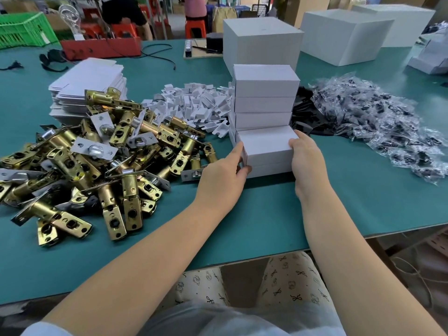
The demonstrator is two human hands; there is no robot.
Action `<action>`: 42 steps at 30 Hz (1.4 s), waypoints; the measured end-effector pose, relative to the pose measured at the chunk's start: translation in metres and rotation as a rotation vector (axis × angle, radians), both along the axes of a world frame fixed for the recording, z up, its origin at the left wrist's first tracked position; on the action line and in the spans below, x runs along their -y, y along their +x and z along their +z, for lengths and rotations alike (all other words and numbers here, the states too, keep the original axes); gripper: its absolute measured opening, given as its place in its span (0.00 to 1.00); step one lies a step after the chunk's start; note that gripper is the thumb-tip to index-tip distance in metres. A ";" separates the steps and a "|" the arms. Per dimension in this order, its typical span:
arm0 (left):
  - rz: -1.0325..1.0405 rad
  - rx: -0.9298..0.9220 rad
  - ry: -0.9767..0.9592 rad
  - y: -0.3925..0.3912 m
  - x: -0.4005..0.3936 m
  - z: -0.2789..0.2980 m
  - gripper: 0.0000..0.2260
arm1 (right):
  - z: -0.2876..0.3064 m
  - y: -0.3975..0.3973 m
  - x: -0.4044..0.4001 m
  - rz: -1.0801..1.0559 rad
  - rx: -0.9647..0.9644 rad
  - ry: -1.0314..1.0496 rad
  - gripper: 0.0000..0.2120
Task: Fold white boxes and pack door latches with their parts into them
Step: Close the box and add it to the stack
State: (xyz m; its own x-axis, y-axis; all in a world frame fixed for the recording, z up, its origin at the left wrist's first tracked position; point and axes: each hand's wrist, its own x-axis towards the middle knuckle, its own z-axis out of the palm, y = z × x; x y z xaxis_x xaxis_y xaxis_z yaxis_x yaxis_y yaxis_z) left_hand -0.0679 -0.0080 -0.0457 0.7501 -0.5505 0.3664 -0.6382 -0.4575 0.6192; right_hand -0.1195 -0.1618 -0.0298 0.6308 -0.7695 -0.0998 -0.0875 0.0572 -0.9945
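head view of a packing bench mid-task. both hands hold a closed white box [266, 146] at the front of a stepped stack of finished boxes [265, 93] on the green table [266, 214]; the box rests on another white box beneath it. the left hand [223, 178] presses its extended fingers [236, 151] along the box's left end while the thumb tucks under at the lower corner; the right hand [306, 156] wraps the right end, fingers curled round the edge and thumb on the top corner. whether the left end flap is fully tucked cannot be told. done so far, by judgement: several boxes are folded, apparently filled and stacked, with larger white cartons [261, 40] behind them. left to do: a large heap of brass door latches [97, 161] lies unpacked to the left, touching a pile of flat box blanks [89, 81] still unfolded; a mound of white card inserts [194, 105] sits just behind it, and black plates [308, 112] and bagged parts [388, 127] spread to the right of the stack. the remaining stock suggests the task is in its early to middle stretch.
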 end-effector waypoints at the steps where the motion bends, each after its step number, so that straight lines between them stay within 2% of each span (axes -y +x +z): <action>1: 0.004 -0.005 -0.002 0.000 0.000 0.000 0.26 | -0.001 0.000 0.000 -0.001 0.007 -0.004 0.20; 6: -0.008 -0.232 -0.184 0.000 0.000 0.006 0.30 | -0.005 0.002 0.002 -0.024 0.066 0.023 0.17; 9: -0.033 -0.266 -0.242 0.004 0.004 0.016 0.31 | -0.003 0.002 0.005 -0.066 0.083 0.117 0.14; 12: -0.041 -0.509 -0.357 0.010 0.012 0.035 0.34 | 0.003 0.004 0.014 -0.181 0.087 0.224 0.11; 13: -0.035 -0.607 -0.381 0.012 0.016 0.038 0.34 | 0.005 0.006 0.019 -0.174 0.095 0.231 0.11; 15: -0.030 -0.698 -0.371 0.011 0.025 0.039 0.32 | 0.006 0.011 0.026 -0.024 0.153 0.240 0.17; 18: -0.063 -0.683 -0.322 0.002 0.036 0.037 0.32 | 0.003 0.017 0.036 0.293 0.240 0.225 0.24; 21: -0.081 -0.672 -0.288 0.001 0.042 0.033 0.33 | -0.002 0.016 0.042 0.409 0.211 0.205 0.29; 29: -0.107 -0.735 -0.372 0.001 0.038 0.029 0.31 | -0.001 0.015 0.043 0.470 0.232 0.219 0.29; 42: -0.101 -0.662 -0.331 -0.002 0.038 0.025 0.31 | -0.005 0.019 0.040 0.446 0.248 0.147 0.27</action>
State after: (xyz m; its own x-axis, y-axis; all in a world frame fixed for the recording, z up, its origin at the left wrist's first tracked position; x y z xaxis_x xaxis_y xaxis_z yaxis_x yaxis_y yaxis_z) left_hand -0.0696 -0.0460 -0.0206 0.8228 -0.5681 0.0139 -0.1130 -0.1396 0.9837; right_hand -0.1003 -0.2021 -0.0350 0.9121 -0.4099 0.0080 0.1021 0.2082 -0.9728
